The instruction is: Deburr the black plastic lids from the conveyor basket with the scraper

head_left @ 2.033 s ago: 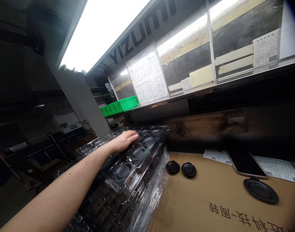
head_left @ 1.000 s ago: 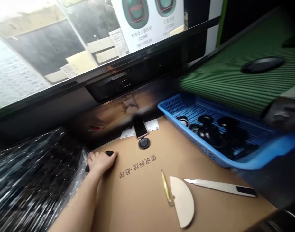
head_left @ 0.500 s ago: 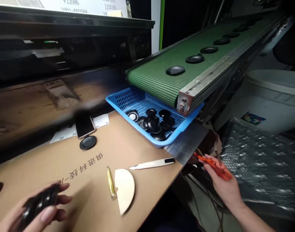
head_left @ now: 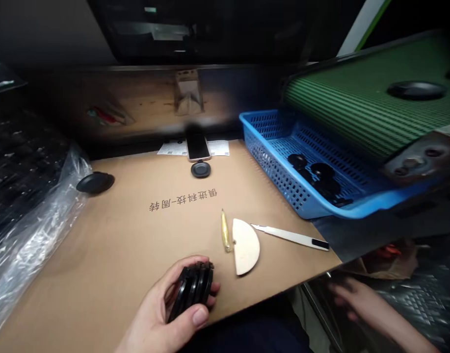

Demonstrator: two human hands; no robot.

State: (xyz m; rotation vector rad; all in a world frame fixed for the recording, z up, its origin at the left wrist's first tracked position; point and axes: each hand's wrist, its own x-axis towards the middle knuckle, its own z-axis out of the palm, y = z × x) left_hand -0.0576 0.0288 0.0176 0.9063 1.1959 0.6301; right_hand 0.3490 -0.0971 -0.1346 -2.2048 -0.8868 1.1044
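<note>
My left hand [head_left: 166, 309] is closed around a stack of several black round plastic caps [head_left: 194, 284], held on edge above the cardboard near its front edge. Off the right front edge of the cardboard is my right hand [head_left: 357, 304], blurred, with its fingers apart and nothing visible in them. Beyond it, an orange-handled tool [head_left: 388, 251] lies in a brown bag [head_left: 409, 262], its shape unclear. A cream half-disc [head_left: 246, 247], a yellow pointed stick [head_left: 225, 230] and a white-handled craft knife [head_left: 291, 236] lie right of my left hand.
A blue basket [head_left: 305, 208] with black caps sits under the green conveyor belt [head_left: 338, 98]. One cap [head_left: 200, 169] lies by a phone [head_left: 197, 146]; more caps [head_left: 95, 183] are at the left. Clear plastic wrap [head_left: 37, 245] borders the cardboard [head_left: 118, 255].
My view has swung left. My right hand has let go of the orange-handled tool and moved away from it. My left hand still holds the black caps, now nearer the half-disc.
</note>
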